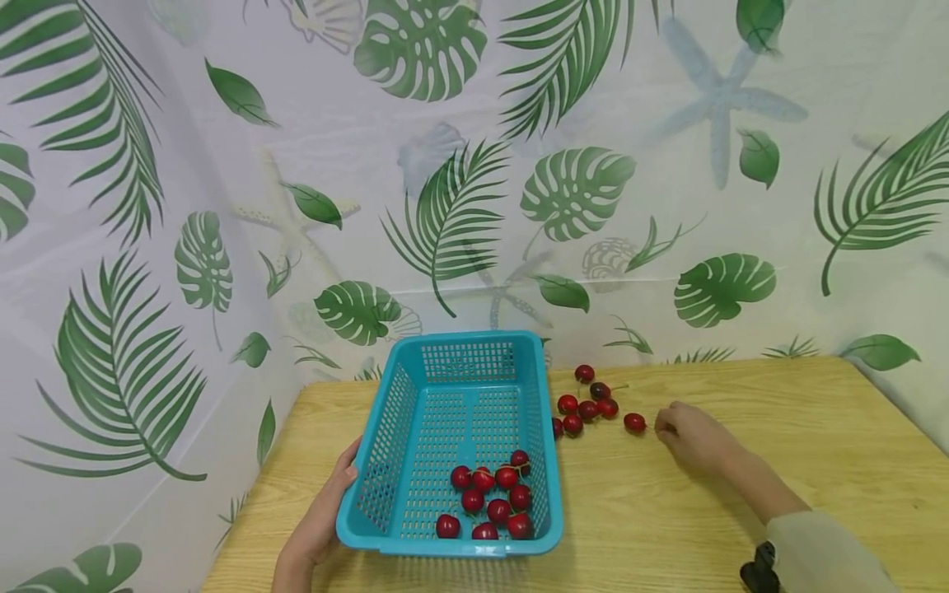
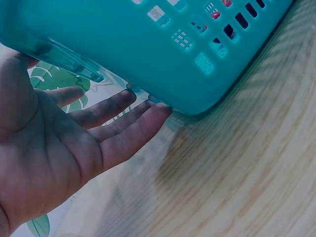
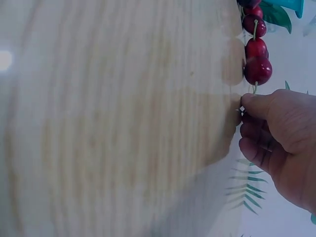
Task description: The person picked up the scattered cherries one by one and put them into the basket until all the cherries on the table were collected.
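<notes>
A blue plastic basket (image 1: 467, 545) with perforated walls stands on the table, with several red cherries (image 1: 498, 511) gathered at its near right end. My left hand (image 1: 326, 511) rests on the basket's left side, its thumb at the rim. In the left wrist view, its fingers (image 2: 131, 133) extend fairly straight to the basket's outer wall. Out on the table to the right, my right hand (image 1: 693, 432) pinches the thin stem (image 3: 255, 88) of a single cherry (image 1: 634, 423) between thumb and forefinger. That cherry sits just left of the fingertips.
More loose cherries (image 1: 588, 410) lie in a cluster between the basket's right wall and the right hand, some with stems showing. The wooden table (image 1: 815, 428) ends at the back against a white cloth (image 1: 623, 313) printed with green leaves.
</notes>
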A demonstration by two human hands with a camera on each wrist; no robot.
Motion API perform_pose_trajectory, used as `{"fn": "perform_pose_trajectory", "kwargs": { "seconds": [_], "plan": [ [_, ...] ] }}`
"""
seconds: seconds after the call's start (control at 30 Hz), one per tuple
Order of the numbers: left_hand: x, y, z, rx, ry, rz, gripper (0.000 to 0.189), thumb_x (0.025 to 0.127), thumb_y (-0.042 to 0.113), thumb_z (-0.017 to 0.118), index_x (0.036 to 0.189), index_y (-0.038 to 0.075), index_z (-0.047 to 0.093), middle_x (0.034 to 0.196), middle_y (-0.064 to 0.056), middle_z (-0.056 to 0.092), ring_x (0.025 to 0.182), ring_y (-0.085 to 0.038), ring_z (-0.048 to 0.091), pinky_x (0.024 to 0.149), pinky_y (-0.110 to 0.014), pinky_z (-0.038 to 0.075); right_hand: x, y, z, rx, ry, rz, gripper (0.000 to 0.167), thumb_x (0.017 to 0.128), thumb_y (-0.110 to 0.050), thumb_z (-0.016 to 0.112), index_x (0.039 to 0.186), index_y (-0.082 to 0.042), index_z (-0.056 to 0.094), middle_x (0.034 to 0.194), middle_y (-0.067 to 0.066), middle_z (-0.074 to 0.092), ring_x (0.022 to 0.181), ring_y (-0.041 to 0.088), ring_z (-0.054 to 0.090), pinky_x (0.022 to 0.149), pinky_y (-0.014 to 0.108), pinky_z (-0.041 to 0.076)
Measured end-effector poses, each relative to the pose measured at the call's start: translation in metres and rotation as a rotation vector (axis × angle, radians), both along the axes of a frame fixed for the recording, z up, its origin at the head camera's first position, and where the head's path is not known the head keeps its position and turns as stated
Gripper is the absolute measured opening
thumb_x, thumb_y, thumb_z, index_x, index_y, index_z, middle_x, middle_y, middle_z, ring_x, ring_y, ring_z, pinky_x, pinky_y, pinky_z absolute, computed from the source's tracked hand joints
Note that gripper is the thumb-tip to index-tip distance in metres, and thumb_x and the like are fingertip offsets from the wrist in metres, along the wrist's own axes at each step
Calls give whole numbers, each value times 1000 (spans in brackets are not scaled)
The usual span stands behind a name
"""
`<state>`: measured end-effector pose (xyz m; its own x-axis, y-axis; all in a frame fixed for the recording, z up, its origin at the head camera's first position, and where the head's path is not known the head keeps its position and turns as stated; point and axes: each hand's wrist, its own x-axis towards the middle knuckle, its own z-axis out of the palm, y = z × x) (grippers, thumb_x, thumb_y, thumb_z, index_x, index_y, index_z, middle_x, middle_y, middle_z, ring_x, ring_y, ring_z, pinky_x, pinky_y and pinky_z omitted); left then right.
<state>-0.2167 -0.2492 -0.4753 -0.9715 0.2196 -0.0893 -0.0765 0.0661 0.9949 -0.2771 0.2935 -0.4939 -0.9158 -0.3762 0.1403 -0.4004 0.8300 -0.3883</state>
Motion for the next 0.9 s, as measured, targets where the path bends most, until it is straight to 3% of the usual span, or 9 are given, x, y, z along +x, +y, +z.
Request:
{"fn": "perform_pose_trajectory", "kwargs": {
  "seconds": [0.1, 0.4, 0.47, 0.73, 0.9],
  "plan": [
    [1, 0, 0, 13, -24, -4, 61, 105, 38, 28, 159, 16, 11, 158, -30, 19, 137, -56, 31, 102, -62, 38, 2, 3, -1, -4, 17, 7, 7, 90, 1, 64, 86, -2, 69, 81, 2, 59, 73, 15, 55, 65, 34, 49],
    [-2, 2, 1, 6, -10, 3, 63, 104, 31, 28, 159, 9, 9, 157, -33, 19, 139, -54, 28, 108, -62, 31, 4, 1, 2, -31, 51, -26, 8, 90, -1, 64, 86, -3, 71, 81, 1, 63, 73, 13, 55, 65, 34, 49],
    [-3, 2, 1, 6, -12, 1, 64, 103, 31, 29, 159, 8, 8, 157, -33, 19, 140, -53, 28, 109, -60, 29, 5, -2, 8, -36, 73, -23, 7, 90, -2, 66, 87, -2, 72, 81, 1, 65, 73, 13, 58, 66, 35, 50],
    [2, -4, 0, -3, 6, -25, 61, 107, 43, 26, 159, 17, 10, 159, -29, 16, 136, -59, 30, 94, -60, 46, 18, -31, 40, -66, 139, -14, 5, 91, -6, 69, 88, -4, 72, 80, -3, 63, 70, 9, 56, 62, 31, 48],
    [3, -4, 0, -8, -1, -16, 60, 107, 44, 25, 160, 18, 11, 159, -28, 17, 135, -58, 31, 92, -59, 47, 25, -53, 57, -86, 226, 13, 3, 89, -6, 71, 86, -7, 71, 78, -6, 60, 68, 6, 52, 59, 27, 46]
  ]
}}
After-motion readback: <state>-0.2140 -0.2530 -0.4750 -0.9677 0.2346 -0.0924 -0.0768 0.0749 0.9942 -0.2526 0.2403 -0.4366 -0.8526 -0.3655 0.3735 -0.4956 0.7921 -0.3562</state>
